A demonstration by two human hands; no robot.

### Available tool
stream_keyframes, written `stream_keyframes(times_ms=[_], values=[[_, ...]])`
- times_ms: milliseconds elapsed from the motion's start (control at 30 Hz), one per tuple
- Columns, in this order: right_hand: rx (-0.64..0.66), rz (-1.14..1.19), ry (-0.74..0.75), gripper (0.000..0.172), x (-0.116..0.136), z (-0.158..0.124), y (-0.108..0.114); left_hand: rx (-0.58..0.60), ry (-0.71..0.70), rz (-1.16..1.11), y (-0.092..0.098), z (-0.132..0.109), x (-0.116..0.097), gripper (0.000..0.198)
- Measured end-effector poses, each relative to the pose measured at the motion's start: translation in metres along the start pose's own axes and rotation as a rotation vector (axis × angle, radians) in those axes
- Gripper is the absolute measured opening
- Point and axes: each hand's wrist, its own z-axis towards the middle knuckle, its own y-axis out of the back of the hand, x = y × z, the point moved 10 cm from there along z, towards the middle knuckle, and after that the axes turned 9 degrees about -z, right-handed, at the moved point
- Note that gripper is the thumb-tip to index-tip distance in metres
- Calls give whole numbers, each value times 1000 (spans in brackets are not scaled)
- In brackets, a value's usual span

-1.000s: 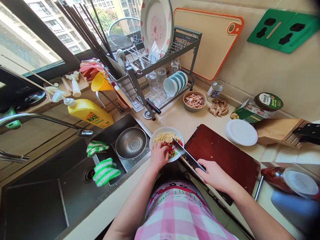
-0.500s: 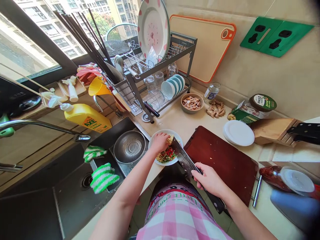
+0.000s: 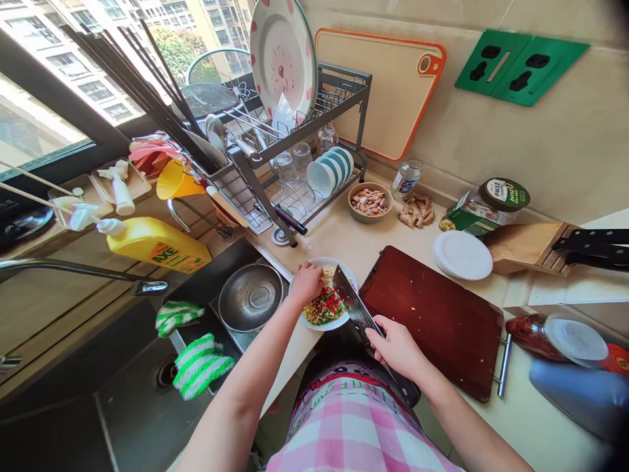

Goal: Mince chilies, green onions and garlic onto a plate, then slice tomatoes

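Observation:
A white plate (image 3: 339,322) at the counter's front edge holds chopped food in separate heaps, with red, green and pale bits. My left hand (image 3: 308,280) is over the plate's left side, fingers curled in; what they hold, if anything, is hidden. My right hand (image 3: 396,344) grips a cleaver (image 3: 354,307) by its dark handle. The blade is tilted, its far end over the plate close to my left fingers. Just right of the plate lies a dark red cutting board (image 3: 432,314) with a few small crumbs on it.
A frying pan (image 3: 251,298) sits at the sink (image 3: 122,400), near green-striped cloths (image 3: 202,364). Behind stands a dish rack (image 3: 314,131). Along the wall are a bowl of garlic (image 3: 369,202), ginger (image 3: 415,211), white plates (image 3: 462,254) and a knife block (image 3: 525,246).
My left hand has drawn back from the cleaver blade, and pale chopped bits now show on the plate beside it. The view has shifted slightly to the right.

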Motion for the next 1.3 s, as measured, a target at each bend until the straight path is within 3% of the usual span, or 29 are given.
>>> stream_keyframes(times_ms=[233, 500, 700, 1000, 1167, 1300], values=[[-9, 47, 28, 21, 16, 0, 3, -80, -34, -47, 11, 0, -3, 20], [-21, 131, -19, 15, 13, 21, -9, -55, -37, 20, 0, 8, -4, 17], [15, 149, -29, 17, 7, 3, 4, -34, -15, 42, 4, 4, 5, 17], [82, 124, -52, 21, -17, -37, 14, -131, 2, -95, 20, -27, 16, 22], [174, 66, -37, 19, -3, -33, 3, -11, -106, -118, 10, -14, -8, 20], [124, 7, -9, 18, 3, -24, 8, 48, -143, -64, 0, -1, -26, 16]])
